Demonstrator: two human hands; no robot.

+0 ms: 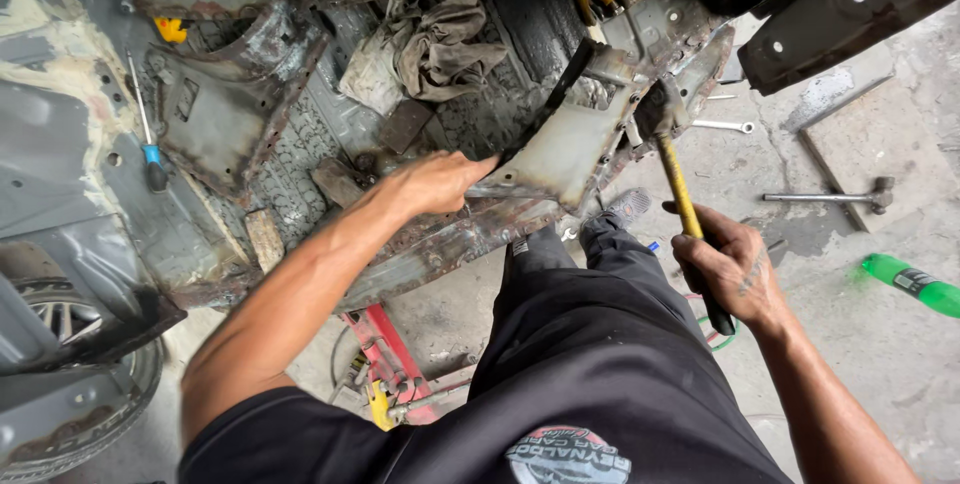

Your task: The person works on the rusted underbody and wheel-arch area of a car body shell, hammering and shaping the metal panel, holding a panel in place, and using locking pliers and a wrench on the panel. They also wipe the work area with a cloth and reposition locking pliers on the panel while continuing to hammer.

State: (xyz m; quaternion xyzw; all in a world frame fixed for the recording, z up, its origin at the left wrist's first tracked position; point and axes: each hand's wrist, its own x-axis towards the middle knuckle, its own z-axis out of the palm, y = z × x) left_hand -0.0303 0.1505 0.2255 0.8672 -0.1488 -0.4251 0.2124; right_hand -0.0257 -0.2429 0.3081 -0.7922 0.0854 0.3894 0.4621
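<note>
My left hand (437, 182) reaches across the rusty car floor and presses flat against the edge of a bent grey sheet-metal bracket (565, 149). Its fingers lie together along the metal. My right hand (728, 266) grips the black end of a yellow-handled hammer (678, 179). The hammer's dark head (658, 112) rests against the right side of the bracket. The rusted sill (450, 239) runs below both.
A blue-handled screwdriver (150, 144) lies at left on the floor pan, with a crumpled rag (440, 44) behind. On the concrete at right lie a second hammer (830, 196), a wrench (722, 126) and a green bottle (912, 284). A red jack (385, 359) stands below.
</note>
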